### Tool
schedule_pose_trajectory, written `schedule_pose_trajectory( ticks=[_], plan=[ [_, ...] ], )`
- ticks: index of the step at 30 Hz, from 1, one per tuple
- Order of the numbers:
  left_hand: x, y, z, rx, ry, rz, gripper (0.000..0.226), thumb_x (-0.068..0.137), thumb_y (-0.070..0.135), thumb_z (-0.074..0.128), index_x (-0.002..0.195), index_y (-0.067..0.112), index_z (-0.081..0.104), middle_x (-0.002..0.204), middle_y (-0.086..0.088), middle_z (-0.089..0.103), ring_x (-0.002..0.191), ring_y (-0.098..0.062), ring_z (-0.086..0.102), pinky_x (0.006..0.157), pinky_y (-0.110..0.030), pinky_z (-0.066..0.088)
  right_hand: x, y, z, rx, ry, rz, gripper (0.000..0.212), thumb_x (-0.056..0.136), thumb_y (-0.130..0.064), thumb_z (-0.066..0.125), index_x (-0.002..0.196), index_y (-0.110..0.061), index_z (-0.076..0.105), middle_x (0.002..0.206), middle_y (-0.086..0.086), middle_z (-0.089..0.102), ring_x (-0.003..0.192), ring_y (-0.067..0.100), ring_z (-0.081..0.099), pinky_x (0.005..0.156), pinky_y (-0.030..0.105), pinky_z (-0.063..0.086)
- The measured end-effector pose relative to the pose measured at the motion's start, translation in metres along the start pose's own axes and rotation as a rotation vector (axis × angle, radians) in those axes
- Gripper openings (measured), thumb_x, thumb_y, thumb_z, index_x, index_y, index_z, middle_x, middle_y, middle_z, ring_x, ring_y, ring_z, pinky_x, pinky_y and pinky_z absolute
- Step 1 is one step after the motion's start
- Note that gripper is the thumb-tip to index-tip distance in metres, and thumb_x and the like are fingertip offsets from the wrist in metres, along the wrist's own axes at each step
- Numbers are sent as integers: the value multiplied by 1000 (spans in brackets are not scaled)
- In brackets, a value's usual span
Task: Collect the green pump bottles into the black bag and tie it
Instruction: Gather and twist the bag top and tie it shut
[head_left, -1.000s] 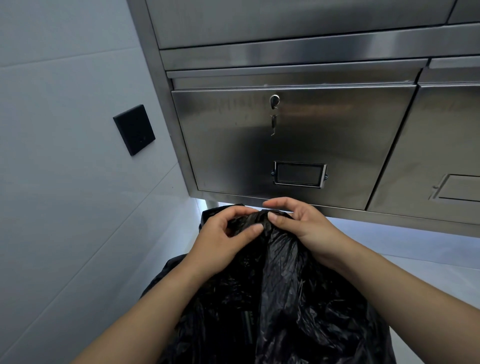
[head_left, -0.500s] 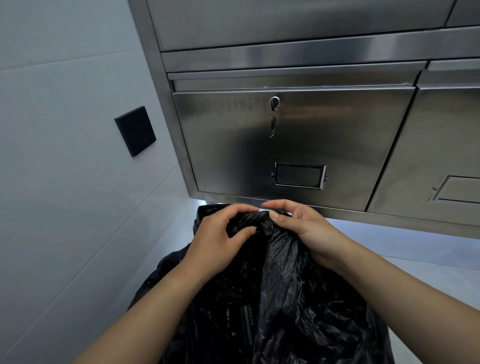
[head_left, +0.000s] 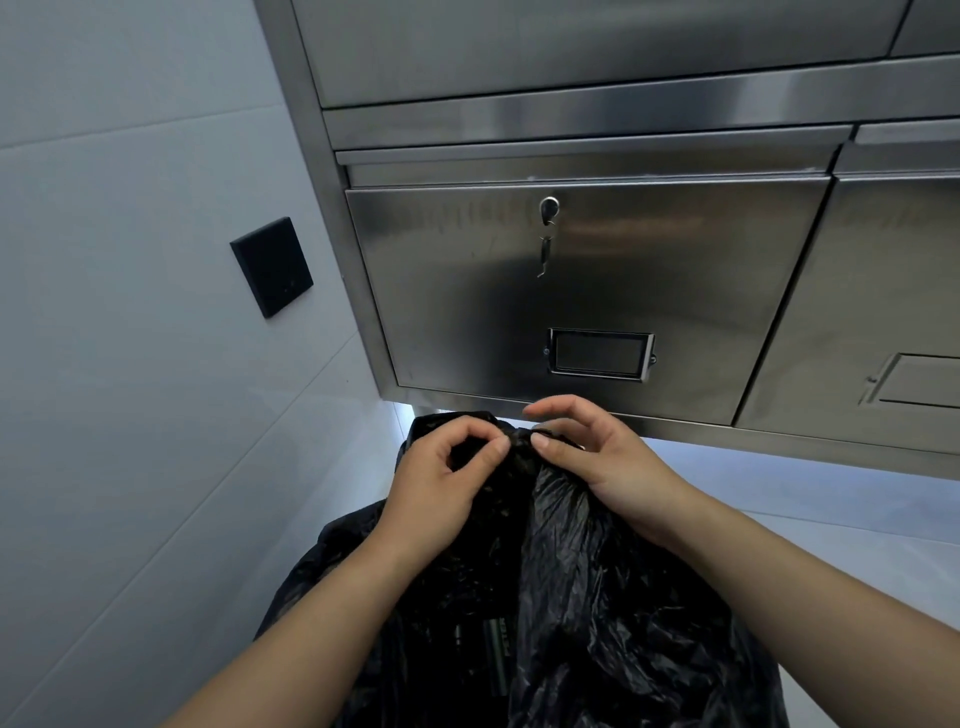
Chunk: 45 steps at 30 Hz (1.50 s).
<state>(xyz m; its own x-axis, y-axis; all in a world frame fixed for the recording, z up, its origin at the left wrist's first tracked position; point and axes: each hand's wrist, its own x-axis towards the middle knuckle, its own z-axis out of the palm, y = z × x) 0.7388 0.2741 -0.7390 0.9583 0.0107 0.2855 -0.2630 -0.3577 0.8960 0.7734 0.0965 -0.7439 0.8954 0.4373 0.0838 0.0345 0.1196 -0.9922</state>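
Your left hand (head_left: 441, 478) and right hand (head_left: 597, 457) meet on the bag (head_left: 597, 597) top, below the cabinet (head_left: 597, 280); wall plate (head_left: 271, 266) to its left.
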Motion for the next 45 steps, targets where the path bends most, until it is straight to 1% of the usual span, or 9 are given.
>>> schedule_pose_trajectory(
  ticks=[5,10,15,21,27,30,33,41,45],
  plan=[
    [-3,-2,4,-42,7,-52,9,89,25,60,82,28,65,83,9,68,83,-11,65,77,-30,53,0,-1,3,-339,91,-215,24,66,-42,75,89,-37,72,95,-9,70,96,3,64,85,16,46],
    [-3,1,6,-76,-41,-52,9,89,25,61,83,28,67,84,9,70,82,-8,66,73,-20,52,2,3,4,-508,211,-307,17,66,-33,81,79,-37,70,85,-12,69,87,4,64,81,18,47],
    [-1,0,4,-121,-90,-137,21,91,14,57,103,25,69,103,8,72,98,-5,67,85,-18,51,3,7,0,-430,231,-203,19,76,-24,75,69,-40,67,77,-20,68,72,-3,61,71,14,47],
    [8,-2,-1,-64,-103,-174,22,89,15,62,89,34,73,87,12,76,84,0,69,75,-8,48,-2,19,-5,-106,283,-51,16,85,-13,66,73,-23,65,72,-10,67,69,3,60,68,18,47],
    [15,2,-3,-75,-97,-145,22,90,18,60,89,33,75,90,15,75,86,-1,69,73,-6,47,-5,17,-15,42,353,-22,16,85,-20,65,71,-28,68,72,-9,70,69,3,64,64,16,49],
    [12,3,-2,-153,-150,-207,23,92,17,58,92,33,74,91,11,76,88,-5,70,72,-8,48,-5,16,-17,66,351,-28,18,86,-19,64,70,-27,68,72,-8,71,68,3,64,62,16,49],
    [4,3,-1,-219,-226,-277,22,91,16,59,97,32,74,92,6,76,88,-9,71,73,-12,52,-9,14,-20,20,333,-45,17,86,-17,63,71,-24,67,71,-8,70,67,3,63,62,15,49],
    [4,6,9,-87,-61,-238,20,80,16,72,98,24,75,96,4,75,91,-8,70,90,-29,53,-8,13,-11,-231,279,-105,11,85,-20,66,82,-31,69,78,-15,70,76,4,63,72,20,49],
    [1,4,9,-104,-62,-252,22,74,14,78,92,26,75,89,8,76,87,-3,70,84,-21,53,-10,11,-8,-317,268,-169,19,84,-15,67,89,-33,71,88,-14,71,83,-4,63,76,10,43]
  ],
)
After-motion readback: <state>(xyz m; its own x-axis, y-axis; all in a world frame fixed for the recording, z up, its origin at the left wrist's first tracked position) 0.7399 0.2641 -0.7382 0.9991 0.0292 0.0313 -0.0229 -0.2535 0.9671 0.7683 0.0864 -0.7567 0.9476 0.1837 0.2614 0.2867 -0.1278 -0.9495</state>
